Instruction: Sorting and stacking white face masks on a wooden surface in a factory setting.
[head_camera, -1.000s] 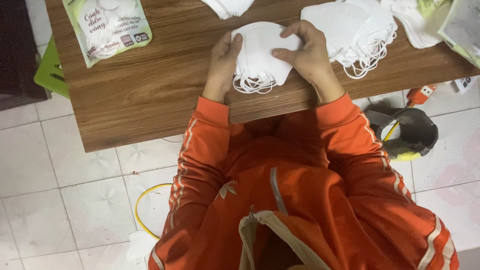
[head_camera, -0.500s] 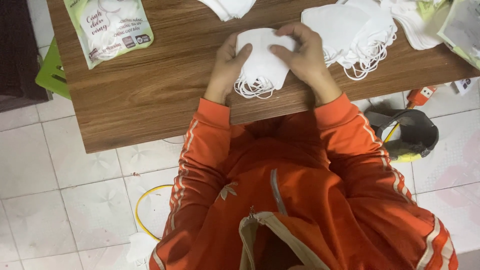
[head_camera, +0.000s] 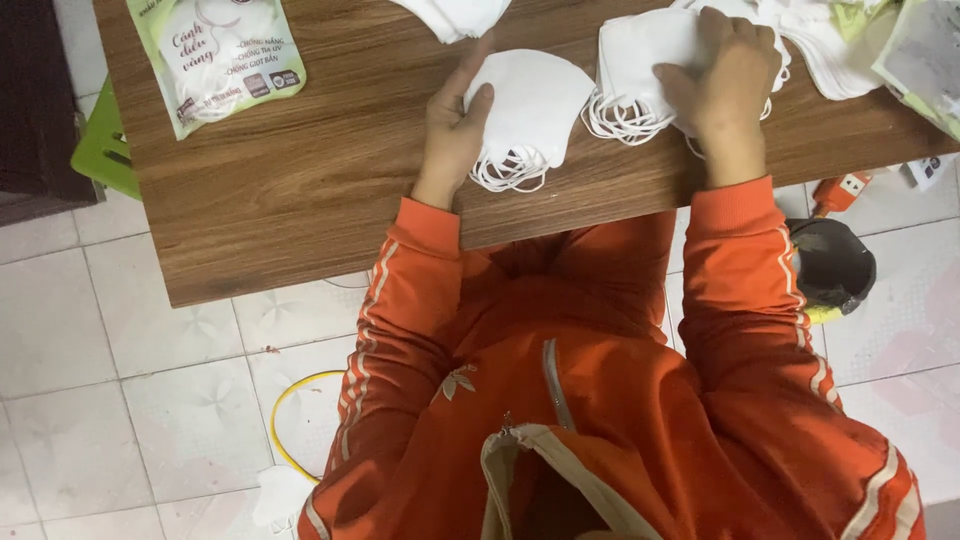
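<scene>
A small stack of folded white face masks (head_camera: 530, 110) with looped ear strings lies on the brown wooden table (head_camera: 300, 190). My left hand (head_camera: 455, 125) grips its left edge, thumb on top. My right hand (head_camera: 725, 85) rests palm down on a larger pile of white masks (head_camera: 640, 70) to the right, fingers curled over it. Both sleeves are orange with white stripes.
A green-and-white printed pouch (head_camera: 215, 55) lies at the table's far left. More white masks (head_camera: 450, 15) sit at the top edge, and more packaging (head_camera: 925, 55) at the far right. Below are a tiled floor, a yellow cable (head_camera: 285, 420), a dark round object (head_camera: 830, 265) and a green stool (head_camera: 105, 150).
My right hand has left the small stack and moved right onto the larger pile. My left hand stays on the small stack.
</scene>
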